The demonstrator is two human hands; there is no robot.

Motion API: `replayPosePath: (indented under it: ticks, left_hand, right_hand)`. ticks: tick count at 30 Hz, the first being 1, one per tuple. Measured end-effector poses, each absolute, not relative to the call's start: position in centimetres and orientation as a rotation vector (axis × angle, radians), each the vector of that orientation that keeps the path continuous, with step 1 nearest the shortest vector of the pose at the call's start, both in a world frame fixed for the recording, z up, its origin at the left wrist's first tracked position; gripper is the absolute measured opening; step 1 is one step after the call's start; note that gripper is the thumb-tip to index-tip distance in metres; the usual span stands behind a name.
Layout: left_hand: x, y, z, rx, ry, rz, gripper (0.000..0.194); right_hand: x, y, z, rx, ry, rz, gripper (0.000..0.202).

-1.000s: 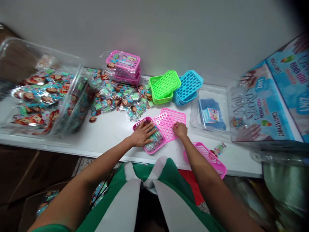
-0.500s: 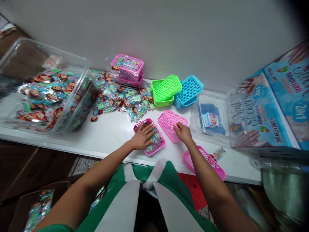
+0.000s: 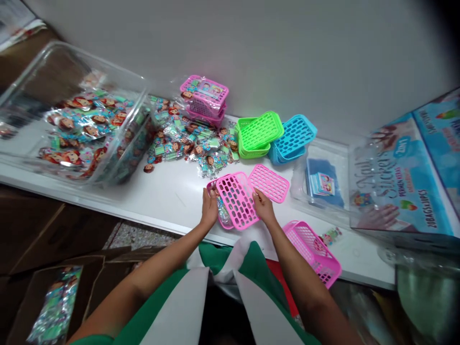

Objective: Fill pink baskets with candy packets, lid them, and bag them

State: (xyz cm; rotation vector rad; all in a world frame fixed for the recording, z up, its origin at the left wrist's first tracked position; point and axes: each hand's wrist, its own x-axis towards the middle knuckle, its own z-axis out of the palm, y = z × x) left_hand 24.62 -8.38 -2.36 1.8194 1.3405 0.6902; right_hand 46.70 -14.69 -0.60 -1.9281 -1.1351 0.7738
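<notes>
My left hand (image 3: 210,209) is closed on the left side of a small pink basket (image 3: 212,185), with its thumb over the rim. Shiny clear packets (image 3: 223,215) fill the basket. A pink perforated lid (image 3: 237,200) lies over most of the basket's top, leaving a strip of packets showing on the left. The lid's right edge is pinched in my right hand (image 3: 263,206). Just beyond that hand, a second pink lid (image 3: 271,183) lies flat on the white table. By my right forearm, another pink basket (image 3: 312,249) stands at the table's front edge.
Loose packets (image 3: 194,143) are heaped behind the basket, beside stacked pink baskets (image 3: 206,103). Green baskets (image 3: 258,136) and blue baskets (image 3: 293,139) stand near the wall. A clear bin (image 3: 89,129) of packets occupies the left, a clear tray (image 3: 325,182) and printed boxes (image 3: 402,177) the right.
My right hand has brought a pink lid over the filled basket. My left hand has gone from resting on the packets to gripping the basket's side. The view has shifted slightly.
</notes>
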Motion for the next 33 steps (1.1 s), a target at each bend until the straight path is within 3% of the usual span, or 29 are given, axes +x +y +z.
replayPosePath:
  ticks: [10,23,33]
  left_hand:
    - [26.1,-11.9,-3.3,1.462,1.518,0.821,0.071]
    - [26.2,-11.5,-2.6,1.343,1.542,0.972,0.056]
    - [27.1,-11.8,-3.3,1.246,1.676,1.114,0.050]
  right_hand:
    - [43.3,-14.3,-0.5,-2.276,-1.356,0.476,0.044]
    - [43.2,-14.1,-0.3,-2.187,-1.608,0.288,0.044]
    - [44.1,-13.7,-2.3,-1.995,-1.691,0.471,0.049]
